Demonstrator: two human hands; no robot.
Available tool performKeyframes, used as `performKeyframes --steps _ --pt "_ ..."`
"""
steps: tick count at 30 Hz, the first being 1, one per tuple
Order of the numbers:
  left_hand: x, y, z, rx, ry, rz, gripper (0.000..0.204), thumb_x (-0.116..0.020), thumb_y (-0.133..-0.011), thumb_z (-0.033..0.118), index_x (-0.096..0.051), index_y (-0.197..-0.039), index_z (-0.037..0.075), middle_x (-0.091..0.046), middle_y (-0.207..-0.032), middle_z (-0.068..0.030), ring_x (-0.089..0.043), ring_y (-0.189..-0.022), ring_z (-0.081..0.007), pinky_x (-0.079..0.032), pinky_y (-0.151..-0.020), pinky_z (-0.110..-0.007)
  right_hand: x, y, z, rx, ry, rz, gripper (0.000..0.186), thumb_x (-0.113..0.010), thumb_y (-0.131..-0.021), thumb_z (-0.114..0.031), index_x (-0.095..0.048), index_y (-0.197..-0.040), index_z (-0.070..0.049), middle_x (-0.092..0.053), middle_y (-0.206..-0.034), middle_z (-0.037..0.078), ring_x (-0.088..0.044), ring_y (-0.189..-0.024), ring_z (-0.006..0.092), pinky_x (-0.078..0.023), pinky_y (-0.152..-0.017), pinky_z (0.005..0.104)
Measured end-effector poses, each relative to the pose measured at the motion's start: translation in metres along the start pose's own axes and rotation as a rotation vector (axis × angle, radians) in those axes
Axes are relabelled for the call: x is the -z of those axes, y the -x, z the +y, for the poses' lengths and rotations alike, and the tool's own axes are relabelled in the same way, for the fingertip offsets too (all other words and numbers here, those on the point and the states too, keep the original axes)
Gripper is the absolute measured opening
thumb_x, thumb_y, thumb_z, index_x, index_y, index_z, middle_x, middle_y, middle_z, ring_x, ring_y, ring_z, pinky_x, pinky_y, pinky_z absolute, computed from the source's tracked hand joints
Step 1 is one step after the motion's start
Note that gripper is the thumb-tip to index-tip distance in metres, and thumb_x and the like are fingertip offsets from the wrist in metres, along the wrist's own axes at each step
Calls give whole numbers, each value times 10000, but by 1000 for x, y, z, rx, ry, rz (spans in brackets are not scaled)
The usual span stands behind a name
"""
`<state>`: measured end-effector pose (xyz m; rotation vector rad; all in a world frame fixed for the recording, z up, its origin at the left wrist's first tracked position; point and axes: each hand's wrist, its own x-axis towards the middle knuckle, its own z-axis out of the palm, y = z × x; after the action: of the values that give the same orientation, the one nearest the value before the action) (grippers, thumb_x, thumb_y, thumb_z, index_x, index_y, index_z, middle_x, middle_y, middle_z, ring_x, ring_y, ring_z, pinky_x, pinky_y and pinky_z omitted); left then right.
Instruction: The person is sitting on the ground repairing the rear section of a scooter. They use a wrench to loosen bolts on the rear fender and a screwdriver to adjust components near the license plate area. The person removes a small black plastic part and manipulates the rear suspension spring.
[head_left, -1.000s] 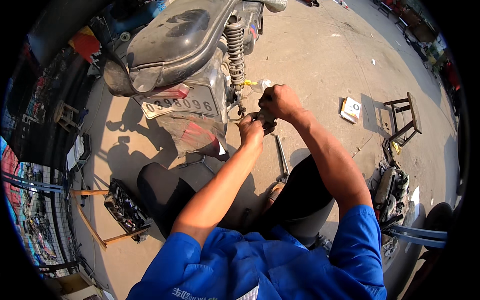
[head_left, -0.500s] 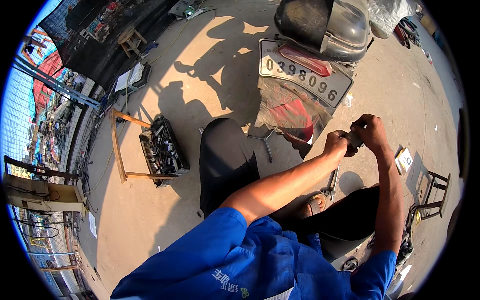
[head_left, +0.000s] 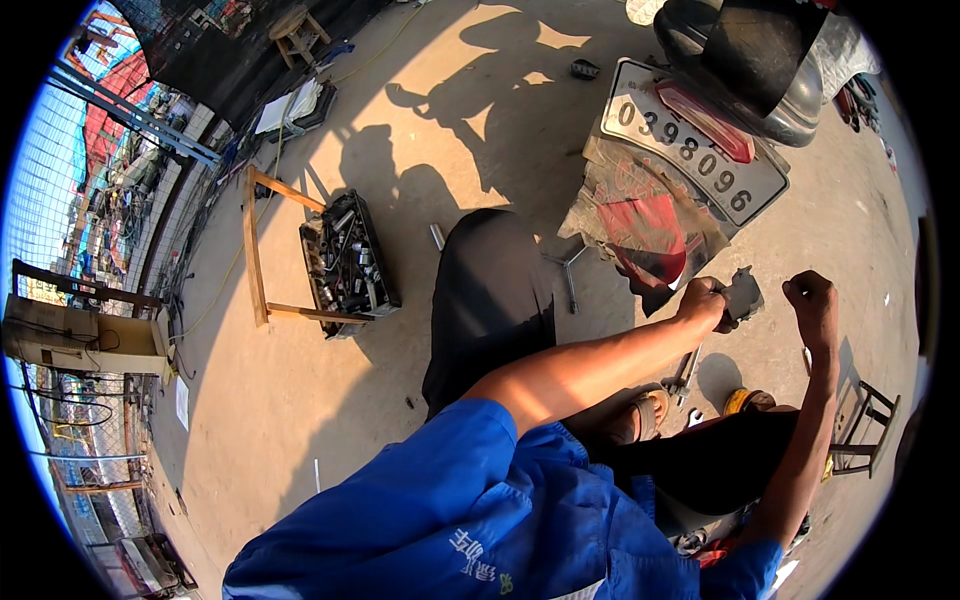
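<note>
My left hand (head_left: 702, 303) pinches the edge of a flat dark grey metal-looking piece (head_left: 742, 295) with an uneven outline, held out over the floor. Apart from it, to the right, is my right hand (head_left: 812, 303), raised with its fingers curled in. Whatever those fingers hold, if anything, is too small to make out. Ahead of my left hand stands the rear of a vehicle, with a white number plate (head_left: 745, 197), a red reflector (head_left: 705, 118) and a torn, dirty mud flap (head_left: 640, 235).
Left of my knee sits a black toolbox (head_left: 392, 290) of metal tools beside a wooden frame (head_left: 253, 250). A three-way wrench (head_left: 572, 280) lies before my knee. Another metal tool (head_left: 688, 375) rests below my left forearm. A low stool (head_left: 868, 428) stands at right.
My hands have come apart: the right has moved off to the right, while the left keeps the dark piece. The whole view has shifted, so the vehicle appears farther right.
</note>
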<state>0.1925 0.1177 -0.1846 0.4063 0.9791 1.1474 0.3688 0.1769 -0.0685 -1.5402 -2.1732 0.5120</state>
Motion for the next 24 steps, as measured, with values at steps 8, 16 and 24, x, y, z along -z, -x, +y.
performKeyframes --steps 8,16,24 --pt "21 1 12 46 -46 -59 113 -504 -930 44 -562 -962 -47 -642 -858 -144 -677 -743 -222 -567 -609 -292 85 46 41 -292 -300 452 261 -671 -886 -252 -667 -878 9 -507 -613 -15 -425 -528 68 -350 -499 241" --pt "21 -4 13 60 -123 -111 143 -486 -953 66 -505 -1037 -48 -623 -907 -144 -681 -762 -252 -579 -660 -317 31 242 109 -665 -454 649 239 -658 -895 -228 -659 -837 4 -539 -613 -11 -455 -518 62 -365 -470 232" --pt "45 -35 4 68 -120 -173 95 -479 -952 30 -517 -1028 -14 -612 -854 -93 -614 -716 -163 -505 -652 -268 -112 433 124 -1104 -267 421 243 -644 -842 -209 -649 -801 30 -569 -593 16 -508 -496 77 -421 -477 265"
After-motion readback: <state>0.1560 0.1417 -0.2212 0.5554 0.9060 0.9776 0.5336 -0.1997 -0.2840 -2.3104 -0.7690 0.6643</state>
